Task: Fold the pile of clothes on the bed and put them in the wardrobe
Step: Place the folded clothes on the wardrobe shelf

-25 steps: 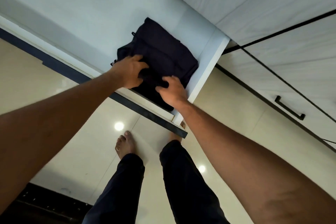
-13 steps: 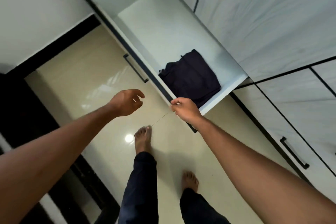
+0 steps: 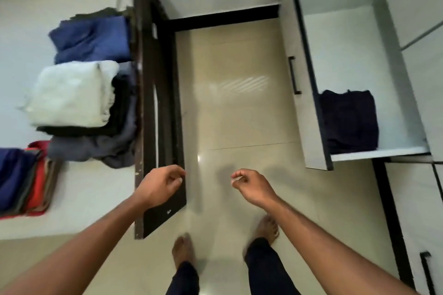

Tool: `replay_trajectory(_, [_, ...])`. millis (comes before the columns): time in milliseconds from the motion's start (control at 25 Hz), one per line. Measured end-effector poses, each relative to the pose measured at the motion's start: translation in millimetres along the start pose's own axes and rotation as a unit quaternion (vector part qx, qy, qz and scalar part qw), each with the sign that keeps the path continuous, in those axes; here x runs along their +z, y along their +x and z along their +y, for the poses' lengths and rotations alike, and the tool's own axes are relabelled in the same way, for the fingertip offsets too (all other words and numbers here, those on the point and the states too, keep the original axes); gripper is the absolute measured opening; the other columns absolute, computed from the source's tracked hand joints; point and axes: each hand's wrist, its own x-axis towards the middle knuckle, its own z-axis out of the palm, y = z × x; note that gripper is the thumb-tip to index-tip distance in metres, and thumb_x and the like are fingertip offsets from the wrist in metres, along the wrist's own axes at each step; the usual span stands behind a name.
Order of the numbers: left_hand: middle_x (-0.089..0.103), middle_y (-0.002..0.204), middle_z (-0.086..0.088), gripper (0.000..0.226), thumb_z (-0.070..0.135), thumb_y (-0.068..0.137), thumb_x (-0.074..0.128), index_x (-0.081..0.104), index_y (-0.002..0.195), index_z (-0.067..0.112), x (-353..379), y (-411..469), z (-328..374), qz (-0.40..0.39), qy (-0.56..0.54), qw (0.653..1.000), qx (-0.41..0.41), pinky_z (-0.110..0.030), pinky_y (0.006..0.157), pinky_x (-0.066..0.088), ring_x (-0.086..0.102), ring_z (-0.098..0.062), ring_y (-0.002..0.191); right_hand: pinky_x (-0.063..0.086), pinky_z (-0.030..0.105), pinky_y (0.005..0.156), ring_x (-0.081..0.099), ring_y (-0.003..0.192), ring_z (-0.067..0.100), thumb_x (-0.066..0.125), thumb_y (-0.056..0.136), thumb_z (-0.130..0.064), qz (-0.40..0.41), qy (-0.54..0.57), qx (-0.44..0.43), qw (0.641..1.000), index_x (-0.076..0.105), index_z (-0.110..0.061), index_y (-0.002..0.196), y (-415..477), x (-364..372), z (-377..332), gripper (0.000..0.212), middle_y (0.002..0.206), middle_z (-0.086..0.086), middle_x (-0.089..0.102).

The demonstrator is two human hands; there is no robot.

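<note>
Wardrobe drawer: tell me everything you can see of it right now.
The drawer stands pulled out of the wardrobe, open at the top. Its inside is white, made of smooth board-like panels. The pale front panel has a dark top edge and a black bar handle on its outer face. One dark navy folded garment lies flat on the drawer's floor in the near corner, up against the front panel. Nothing else is seen inside it.
</note>
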Motion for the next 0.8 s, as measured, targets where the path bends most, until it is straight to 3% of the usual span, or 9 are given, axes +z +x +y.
replay_trajectory(160, [0.07, 0.098, 0.011, 0.017, 0.018, 0.097, 0.063, 0.068, 0.109, 0.029, -17.8, -60.2, -98.0, 0.099, -0.08, 0.991, -0.047, -0.016, 0.073, 0.049, 0.063, 0.0, 0.087, 0.044, 0.025, 0.08, 0.064, 0.094, 0.013, 0.066, 0.096, -0.033, -0.042, -0.056, -0.055, 0.996, 0.071, -0.029, 0.117, -8.6, 83.8, -57.4, 0.022, 0.095, -0.009, 0.066])
replay_trajectory(360, [0.071, 0.09, 0.009, 0.016, 0.016, 0.094, 0.065, 0.07, 0.104, 0.027, -33.2, -97.8, -217.1, 0.145, -0.17, 0.972, -0.075, -0.022, 0.073, 0.049, 0.066, -0.006, 0.082, 0.05, 0.029, 0.078, 0.061, 0.077, 0.01, 0.071, 0.092, -0.025, -0.008, -0.052, -0.078, 0.996, 0.073, -0.028, 0.101, -0.5, 187.4, -137.1, 0.01, 0.075, -0.012, 0.064])
replay_trajectory(480, [0.072, 0.09, 0.004, 0.017, 0.012, 0.092, 0.066, 0.072, 0.102, 0.024, -39.4, -107.7, -308.5, 0.147, -0.24, 0.955, -0.093, -0.019, 0.073, 0.049, 0.067, -0.01, 0.081, 0.049, 0.031, 0.069, 0.062, 0.072, 0.014, 0.072, 0.092, -0.021, 0.008, -0.021, -0.088, 0.996, 0.071, -0.029, 0.094, 13.5, 272.8, -189.4, 0.009, 0.076, -0.004, 0.067])
replay_trajectory(560, [0.074, 0.091, -0.001, 0.018, 0.009, 0.091, 0.067, 0.073, 0.1, 0.022, -41.1, -110.5, -342.8, 0.147, -0.287, 0.942, -0.096, -0.025, 0.079, 0.053, 0.068, -0.015, 0.083, 0.047, 0.027, 0.07, 0.065, 0.086, 0.017, 0.07, 0.094, -0.021, 0.019, 0.051, -0.075, 0.996, 0.07, -0.027, 0.105, 17.7, 307.7, -216.4, 0.013, 0.09, 0.001, 0.071])
replay_trajectory(640, [0.075, 0.089, -0.002, 0.02, 0.007, 0.089, 0.066, 0.075, 0.098, 0.022, -51.4, -131.4, -401.3, 0.156, -0.328, 0.923, -0.128, -0.029, 0.08, 0.054, 0.068, -0.017, 0.08, 0.049, 0.03, 0.078, 0.064, 0.108, 0.02, 0.071, 0.094, -0.031, -0.008, 0.155, -0.028, 0.988, 0.065, -0.024, 0.125, 22.9, 368.8, -251.2, 0.032, 0.113, 0.001, 0.069])
replay_trajectory(720, [0.076, 0.087, -0.002, 0.019, 0.011, 0.086, 0.064, 0.075, 0.093, 0.023, -67.8, -151.4, -448.8, 0.179, -0.366, 0.897, -0.172, -0.032, 0.081, 0.055, 0.069, -0.018, 0.081, 0.049, 0.038, 0.088, 0.055, 0.126, 0.022, 0.073, 0.08, -0.051, -0.033, 0.259, 0.004, 0.965, 0.051, -0.028, 0.144, 21.7, 414.6, -283.5, 0.071, 0.134, 0.0, 0.059])
replay_trajectory(800, [0.075, 0.087, -0.003, 0.017, 0.026, 0.078, 0.058, 0.073, 0.087, 0.025, -99.2, -167.9, -486.8, 0.234, -0.421, 0.848, -0.223, -0.04, 0.083, 0.057, 0.071, -0.025, 0.086, 0.047, 0.042, 0.097, 0.051, 0.133, 0.019, 0.071, 0.068, -0.063, -0.053, 0.303, -0.009, 0.951, 0.039, -0.037, 0.152, 24.3, 448.3, -314.2, 0.094, 0.145, -0.008, 0.053])
